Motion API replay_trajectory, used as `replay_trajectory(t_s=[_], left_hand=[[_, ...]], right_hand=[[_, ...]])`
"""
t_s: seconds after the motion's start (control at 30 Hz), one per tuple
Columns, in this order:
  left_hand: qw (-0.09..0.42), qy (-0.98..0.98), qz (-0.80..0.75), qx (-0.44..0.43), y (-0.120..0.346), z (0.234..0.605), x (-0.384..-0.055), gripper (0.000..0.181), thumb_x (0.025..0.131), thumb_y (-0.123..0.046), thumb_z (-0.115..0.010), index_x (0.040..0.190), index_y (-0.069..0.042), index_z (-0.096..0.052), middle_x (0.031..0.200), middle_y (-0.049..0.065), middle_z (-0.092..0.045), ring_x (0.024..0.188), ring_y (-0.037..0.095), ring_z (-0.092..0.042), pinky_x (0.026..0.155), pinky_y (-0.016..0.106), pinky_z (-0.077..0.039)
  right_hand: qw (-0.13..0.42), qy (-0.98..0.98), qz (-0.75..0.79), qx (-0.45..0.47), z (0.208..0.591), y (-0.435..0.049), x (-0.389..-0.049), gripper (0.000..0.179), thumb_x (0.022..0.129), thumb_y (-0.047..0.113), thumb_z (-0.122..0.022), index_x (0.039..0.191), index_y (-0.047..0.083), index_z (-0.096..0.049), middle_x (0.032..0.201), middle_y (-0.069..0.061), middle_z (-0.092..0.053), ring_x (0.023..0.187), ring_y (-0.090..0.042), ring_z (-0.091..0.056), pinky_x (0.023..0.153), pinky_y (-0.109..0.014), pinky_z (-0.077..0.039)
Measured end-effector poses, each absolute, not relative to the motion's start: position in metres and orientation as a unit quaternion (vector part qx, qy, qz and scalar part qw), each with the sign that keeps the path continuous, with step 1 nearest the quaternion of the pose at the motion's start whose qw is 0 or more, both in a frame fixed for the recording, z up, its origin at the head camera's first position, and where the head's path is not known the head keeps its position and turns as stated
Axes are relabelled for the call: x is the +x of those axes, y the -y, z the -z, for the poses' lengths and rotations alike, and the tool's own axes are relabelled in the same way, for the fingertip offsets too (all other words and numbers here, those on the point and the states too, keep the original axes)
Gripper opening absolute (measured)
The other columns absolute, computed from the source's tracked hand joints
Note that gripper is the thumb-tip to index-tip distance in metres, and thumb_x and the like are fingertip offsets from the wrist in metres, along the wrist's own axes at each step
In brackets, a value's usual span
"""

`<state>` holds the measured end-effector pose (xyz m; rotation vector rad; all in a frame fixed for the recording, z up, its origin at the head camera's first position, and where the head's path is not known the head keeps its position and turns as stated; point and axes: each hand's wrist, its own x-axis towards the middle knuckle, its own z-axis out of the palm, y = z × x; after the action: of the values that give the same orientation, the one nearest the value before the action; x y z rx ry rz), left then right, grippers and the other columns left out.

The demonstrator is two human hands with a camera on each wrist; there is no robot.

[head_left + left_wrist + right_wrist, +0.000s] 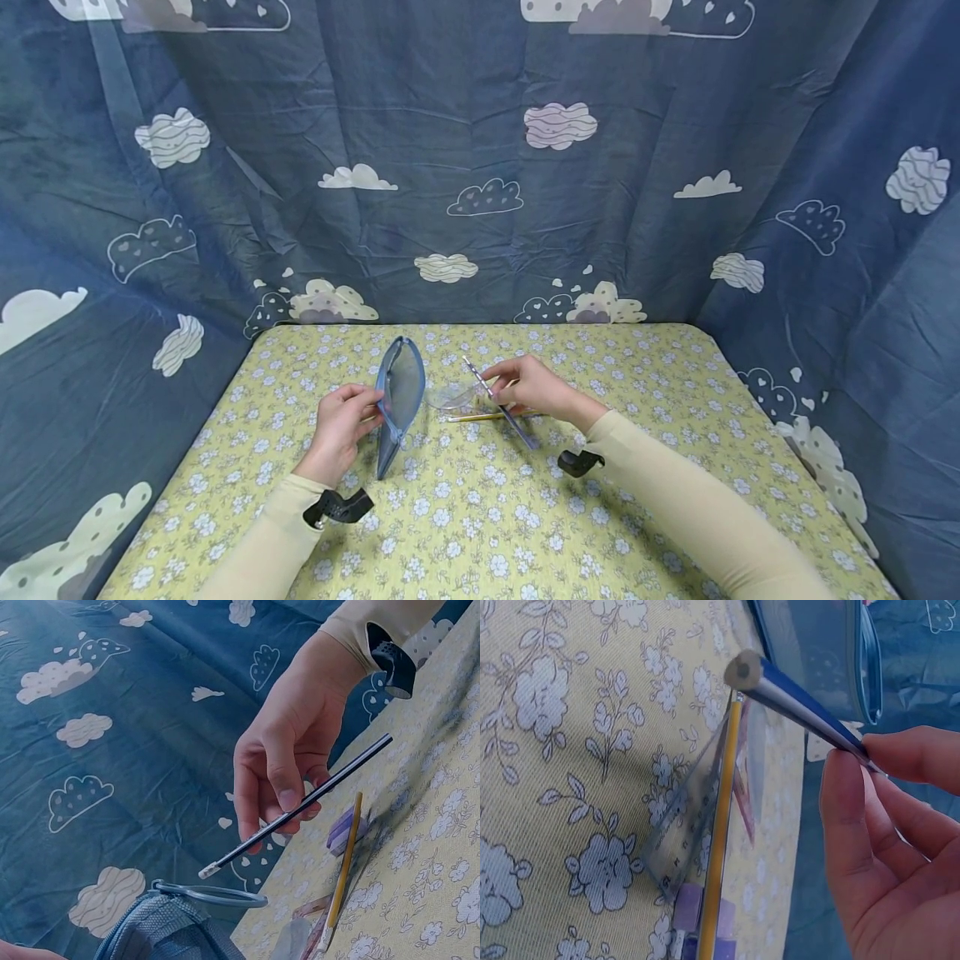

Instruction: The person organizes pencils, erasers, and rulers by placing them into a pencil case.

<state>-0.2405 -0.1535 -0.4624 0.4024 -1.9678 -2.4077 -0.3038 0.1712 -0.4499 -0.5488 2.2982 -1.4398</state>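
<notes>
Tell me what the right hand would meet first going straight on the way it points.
Probably the pouch, near its open mouth: in the head view it lies ahead of the right hand, whose fingers hold a pencil. Depth is hard to judge, so the hand could pass above it.

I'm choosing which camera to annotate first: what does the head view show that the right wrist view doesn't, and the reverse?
Only the head view: the left hand pinching the blue pouch, and the cream sleeves.

Only the right wrist view: the dark core in the flat end of the held pencil, and purple blocks that I cannot make out from the head.

Both: the right hand holding that pencil, part of the pouch, the yellow pencil, the floral cloth and the blue backdrop.
</notes>
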Motion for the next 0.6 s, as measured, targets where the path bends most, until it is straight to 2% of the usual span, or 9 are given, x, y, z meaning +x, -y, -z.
replay_trajectory(t_s=[0.4, 0.6], left_hand=[[0.004, 0.625, 0.771, 0.126, 0.1526, 0.464, -0.241, 0.006, 0.093, -0.008, -0.07, 0.094, -0.005, -0.064, 0.092, 0.009, -0.066, 0.081, 0.02, -0.068, 0.08, 0.037, -0.06], [0.004, 0.622, 0.773, 0.124, 0.1529, 0.4644, -0.2412, 0.006, 0.093, -0.008, -0.07, 0.091, -0.006, -0.065, 0.092, 0.009, -0.067, 0.082, 0.02, -0.069, 0.079, 0.036, -0.06]], right_hand=[[0.208, -0.794, 0.541, -0.182, 0.4459, -0.1648, -0.2999, 0.046, 0.094, 0.006, -0.068, 0.139, 0.01, -0.06, 0.103, -0.018, -0.064, 0.084, -0.028, -0.065, 0.08, -0.062, -0.055], [0.21, -0.787, 0.549, -0.185, 0.4457, -0.1615, -0.3009, 0.046, 0.094, 0.007, -0.067, 0.14, 0.013, -0.059, 0.106, -0.016, -0.065, 0.085, -0.033, -0.063, 0.079, -0.063, -0.055]])
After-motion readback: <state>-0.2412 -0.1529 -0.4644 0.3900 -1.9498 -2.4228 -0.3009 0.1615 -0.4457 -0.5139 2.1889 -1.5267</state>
